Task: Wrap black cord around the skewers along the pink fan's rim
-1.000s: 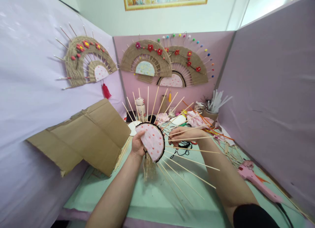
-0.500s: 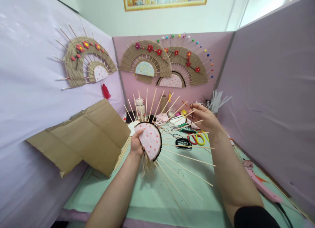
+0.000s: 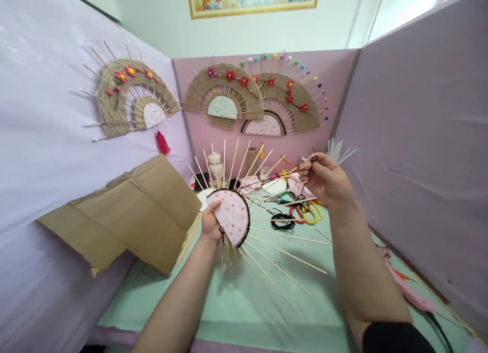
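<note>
My left hand [image 3: 212, 225] grips a half-round fan piece [image 3: 232, 216] covered in pink dotted cloth, with a black edge and several thin wooden sticks [image 3: 284, 255] fanning out from it. A tuft of jute fibre hangs below it. My right hand [image 3: 327, 180] is raised to the right of the fan and pinches a black cord [image 3: 282, 175] that runs taut back to the fan's rim. A coil of the same black cord [image 3: 282, 221] lies on the green table under the sticks.
A folded cardboard sheet [image 3: 129, 211] leans at the left. Scissors with coloured handles [image 3: 305, 211] and craft clutter lie at the back of the green table [image 3: 236, 312]. A pink glue gun [image 3: 407, 292] rests at the right. Finished jute fans [image 3: 229, 96] hang on the partition walls.
My right hand has risen from beside the fan's sticks up and to the right, drawing the black cord taut. The left hand and fan piece stay almost still.
</note>
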A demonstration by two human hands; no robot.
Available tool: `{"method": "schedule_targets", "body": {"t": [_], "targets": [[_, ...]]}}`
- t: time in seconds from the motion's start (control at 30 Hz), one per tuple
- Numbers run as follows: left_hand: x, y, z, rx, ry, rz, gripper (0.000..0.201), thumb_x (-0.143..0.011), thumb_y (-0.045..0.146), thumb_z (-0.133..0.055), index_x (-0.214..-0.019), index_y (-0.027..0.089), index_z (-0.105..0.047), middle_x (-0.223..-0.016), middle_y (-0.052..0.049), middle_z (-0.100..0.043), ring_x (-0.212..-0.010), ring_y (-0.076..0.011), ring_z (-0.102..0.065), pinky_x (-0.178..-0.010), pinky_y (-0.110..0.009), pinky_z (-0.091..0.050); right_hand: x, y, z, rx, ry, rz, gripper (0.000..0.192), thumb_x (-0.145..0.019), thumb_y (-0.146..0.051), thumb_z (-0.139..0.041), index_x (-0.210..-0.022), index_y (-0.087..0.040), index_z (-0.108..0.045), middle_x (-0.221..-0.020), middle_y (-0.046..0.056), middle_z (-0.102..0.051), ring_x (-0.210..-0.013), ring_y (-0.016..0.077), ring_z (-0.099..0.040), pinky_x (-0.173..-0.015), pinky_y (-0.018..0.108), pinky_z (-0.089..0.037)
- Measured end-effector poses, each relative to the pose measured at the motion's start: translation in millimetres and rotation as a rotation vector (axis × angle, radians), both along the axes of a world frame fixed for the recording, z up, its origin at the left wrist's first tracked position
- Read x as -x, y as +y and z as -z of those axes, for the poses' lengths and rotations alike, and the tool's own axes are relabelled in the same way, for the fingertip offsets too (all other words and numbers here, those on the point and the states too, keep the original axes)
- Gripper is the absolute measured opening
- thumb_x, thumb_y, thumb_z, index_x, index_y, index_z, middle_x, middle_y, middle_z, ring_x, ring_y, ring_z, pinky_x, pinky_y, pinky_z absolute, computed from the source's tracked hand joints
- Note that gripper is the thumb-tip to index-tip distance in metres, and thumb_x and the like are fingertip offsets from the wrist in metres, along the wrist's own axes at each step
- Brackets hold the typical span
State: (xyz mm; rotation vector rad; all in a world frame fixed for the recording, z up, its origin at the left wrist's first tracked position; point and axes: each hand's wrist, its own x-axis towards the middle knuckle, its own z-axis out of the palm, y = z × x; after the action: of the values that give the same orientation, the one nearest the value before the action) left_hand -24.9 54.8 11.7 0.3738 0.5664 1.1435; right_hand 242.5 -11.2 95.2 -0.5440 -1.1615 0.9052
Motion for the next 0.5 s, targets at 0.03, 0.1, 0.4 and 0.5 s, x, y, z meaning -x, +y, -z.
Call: {"method": "schedule_targets", "body": {"t": [0.03,0.1,0.4,0.5], "targets": [[-0.3,-0.1,-0.7,-0.001,0.001,-0.01,0.038,-0.072,0.016,-0.048,-0.106,0.003,-0.06,-0.07,-0.009,-0.07,-0.064,-0.0206,-0.067,-0.07,-0.03,-0.053,-0.3,0.2,0.7,0.01,-0.002,-0.021,0.017,-0.069,-0.025,-0.068,-0.083,-0.026,-0.059,-0.072,-0.002,-0.056,-0.066,0.0105,-0.053,-0.056,0.023,-0.043],[-0.9,0.0,-1.7,-0.002,0.006,-0.029,0.036,-0.073,0.017,-0.047,-0.104,0.004,-0.06,-0.071,-0.01,-0.071,-0.066,-0.0206,-0.067,-0.069,-0.03,-0.053,-1.8,2.5,2.8,0.048,0.007,-0.062,0.016,-0.068,-0.024,-0.069,-0.081,-0.025,-0.06,-0.069,-0.002,-0.056,-0.061,0.0091,-0.051,-0.055,0.022,-0.043],[-1.9,2.0,-0.6,-0.023,-0.017,-0.057,0.038,-0.075,0.018,-0.047,-0.108,0.004,-0.058,-0.073,-0.009,-0.071,-0.067,-0.0194,-0.067,-0.071,-0.028,-0.053,-13.4,36.2,25.4,0.275,0.184,-0.141,0.02,-0.064,-0.014,-0.069,-0.08,-0.021,-0.059,-0.069,-0.003,-0.058,-0.061,0.007,-0.053,-0.054,0.019,-0.042],[-1.7,4.0,1.0,-0.045,-0.003,-0.077,0.034,-0.077,0.021,-0.049,-0.105,0.006,-0.06,-0.073,-0.008,-0.071,-0.066,-0.0186,-0.067,-0.069,-0.027,-0.053,-5.6,45.5,35.8,0.338,0.086,-0.172,0.021,-0.063,-0.017,-0.07,-0.08,-0.019,-0.058,-0.063,-0.004,-0.055,-0.054,0.0062,-0.049,-0.05,0.018,-0.038]]}}
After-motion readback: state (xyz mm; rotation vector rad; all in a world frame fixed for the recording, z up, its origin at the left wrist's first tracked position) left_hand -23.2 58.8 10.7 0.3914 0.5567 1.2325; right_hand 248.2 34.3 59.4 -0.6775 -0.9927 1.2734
